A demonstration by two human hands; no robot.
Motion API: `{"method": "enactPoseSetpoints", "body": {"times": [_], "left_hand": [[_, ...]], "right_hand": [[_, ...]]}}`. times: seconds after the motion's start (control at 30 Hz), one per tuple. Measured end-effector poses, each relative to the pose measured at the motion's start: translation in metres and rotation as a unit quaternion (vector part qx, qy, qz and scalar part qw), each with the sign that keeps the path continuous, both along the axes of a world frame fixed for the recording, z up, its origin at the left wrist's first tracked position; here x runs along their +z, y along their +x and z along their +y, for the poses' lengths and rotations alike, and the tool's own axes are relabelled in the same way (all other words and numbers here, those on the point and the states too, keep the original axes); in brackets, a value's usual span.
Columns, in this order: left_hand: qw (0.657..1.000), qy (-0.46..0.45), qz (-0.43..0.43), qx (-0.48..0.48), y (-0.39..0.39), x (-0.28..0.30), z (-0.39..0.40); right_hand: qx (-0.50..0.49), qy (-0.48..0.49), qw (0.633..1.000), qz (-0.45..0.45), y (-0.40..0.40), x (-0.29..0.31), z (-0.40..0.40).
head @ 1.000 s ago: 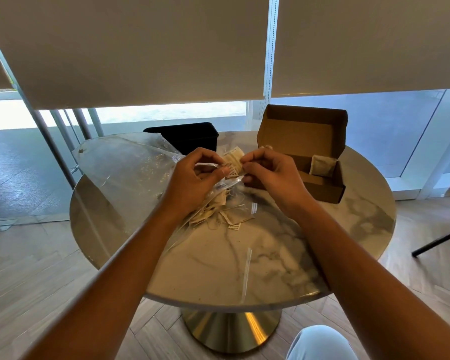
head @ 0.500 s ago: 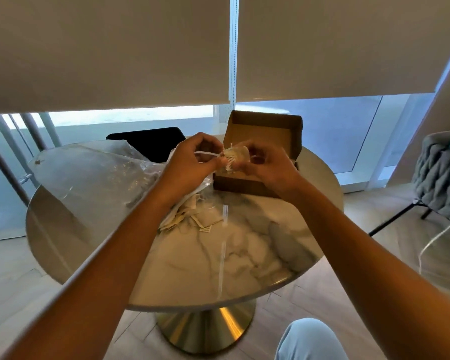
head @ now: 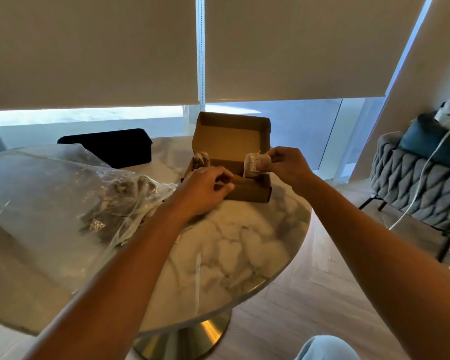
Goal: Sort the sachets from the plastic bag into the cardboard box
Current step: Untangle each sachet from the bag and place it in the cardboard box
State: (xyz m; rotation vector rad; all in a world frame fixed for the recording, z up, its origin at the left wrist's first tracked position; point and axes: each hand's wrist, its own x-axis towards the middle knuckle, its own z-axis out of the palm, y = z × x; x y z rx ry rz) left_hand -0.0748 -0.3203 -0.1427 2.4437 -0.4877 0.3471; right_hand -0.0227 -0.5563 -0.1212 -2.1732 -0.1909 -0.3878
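An open cardboard box (head: 247, 194) stands on the round marble table (head: 234, 255), its lid upright behind it. My right hand (head: 286, 167) pinches a white printed sachet (head: 253, 166) over the right end of the box. A second sachet (head: 202, 159) stands at the box's left end. My left hand (head: 205, 189) lies at the box's front left corner, with its fingers curled over the front wall. The clear plastic bag (head: 63, 193) lies on the left of the table with several sachets (head: 122, 201) inside.
A black container (head: 109, 146) stands behind the bag at the back of the table. To the right of the table, on the wooden floor, is a grey woven chair (head: 421, 188) with a white cable hanging over it. Window blinds hang beyond the table.
My right hand has carried the sachet from the bag's mouth to the right end of the box. My left hand has let go of the bag and moved to the box's front.
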Motion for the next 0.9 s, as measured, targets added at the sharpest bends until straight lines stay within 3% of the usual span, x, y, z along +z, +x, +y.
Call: {"method": "enactPoseSetpoints", "body": {"times": [0.13, 0.37, 0.67, 0.9], "left_hand": [[0.998, 0.044, -0.034, -0.014, 0.002, -0.009, 0.004], [0.997, 0.046, -0.056, -0.024, 0.005, -0.013, 0.004], [0.997, 0.043, -0.056, -0.029, 0.006, -0.014, 0.004], [0.997, 0.038, -0.056, -0.037, 0.005, -0.014, 0.005]], "right_hand": [[-0.023, -0.03, 0.998, 0.04, 0.018, -0.011, 0.002], [-0.012, -0.02, 0.998, 0.057, 0.017, -0.014, 0.012], [-0.046, -0.19, 0.979, -0.052, 0.021, -0.015, 0.008], [-0.045, -0.308, 0.948, -0.068, 0.023, -0.008, 0.014]]}}
